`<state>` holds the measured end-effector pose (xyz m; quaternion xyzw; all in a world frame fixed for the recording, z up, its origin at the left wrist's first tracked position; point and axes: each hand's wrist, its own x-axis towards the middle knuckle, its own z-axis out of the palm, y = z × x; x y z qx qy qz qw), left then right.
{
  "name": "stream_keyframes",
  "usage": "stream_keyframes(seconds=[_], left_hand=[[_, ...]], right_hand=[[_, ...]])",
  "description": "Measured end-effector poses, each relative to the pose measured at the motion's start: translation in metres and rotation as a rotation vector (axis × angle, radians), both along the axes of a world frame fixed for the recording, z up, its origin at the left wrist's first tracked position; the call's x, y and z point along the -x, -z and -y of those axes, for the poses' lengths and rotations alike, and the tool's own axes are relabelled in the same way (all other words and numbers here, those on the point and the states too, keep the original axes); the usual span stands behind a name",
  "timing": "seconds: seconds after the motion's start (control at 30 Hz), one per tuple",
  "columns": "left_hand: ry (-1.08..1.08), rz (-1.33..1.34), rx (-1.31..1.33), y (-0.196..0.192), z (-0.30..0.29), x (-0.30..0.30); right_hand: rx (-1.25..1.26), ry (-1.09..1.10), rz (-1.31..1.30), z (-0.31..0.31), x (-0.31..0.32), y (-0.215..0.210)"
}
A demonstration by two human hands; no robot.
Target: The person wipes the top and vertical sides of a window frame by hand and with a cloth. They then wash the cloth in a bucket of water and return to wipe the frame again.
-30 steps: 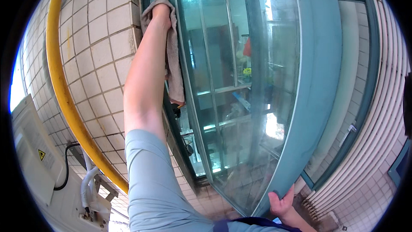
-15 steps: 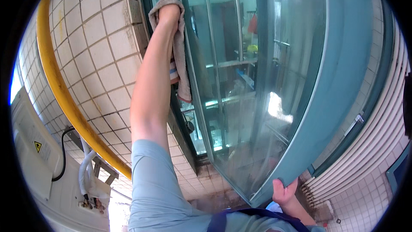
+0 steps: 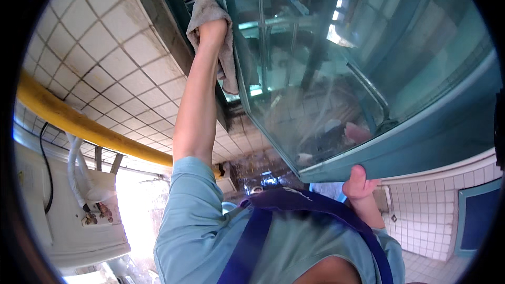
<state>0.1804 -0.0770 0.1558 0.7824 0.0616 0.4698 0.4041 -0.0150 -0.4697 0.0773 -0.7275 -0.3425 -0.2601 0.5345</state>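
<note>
- My left hand (image 3: 213,30) is raised overhead, fingers closed on a grey cloth (image 3: 210,18) and pressing it against the top left corner of the window (image 3: 336,73), where the glass meets the teal frame.
- My right hand (image 3: 359,183) grips the lower edge of the frame, thumb up on its face; the fingers are hidden behind it.
- To wipe well, I judge it best to keep the palm flat behind the cloth, so that the pressure spreads evenly, and to run it along the frame edge, where dirt tends to collect.
- The right hand should hold the open pane firmly, so that it does not swing under the push.
- The cloth hangs loose below my hand; the trailing end lies along the frame edge.
- The glass is large, tinted green-blue and set at an angle to the tiled wall (image 3: 115,63). Pale streaks show across its lower part.
- A yellow pipe (image 3: 79,123) runs along the wall to the left, well apart from the window.
</note>
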Motion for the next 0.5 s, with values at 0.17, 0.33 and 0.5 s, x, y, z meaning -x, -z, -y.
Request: stream_keyframes(seconds=[0.17, 0.33, 0.5], left_hand=[[-0.332, -0.060, -0.450, 0.154, -0.070, -0.026], [-0.054, -0.249, -0.186, 0.189, -0.002, 0.013], [-0.028, -0.217, -0.016, 0.238, 0.005, 0.035]], right_hand=[[-0.013, -0.009, 0.050, -0.013, 0.002, -0.009], [-0.025, 0.040, 0.015, -0.014, -0.002, -0.011], [0.088, 0.316, -0.102, -0.015, 0.005, -0.006]])
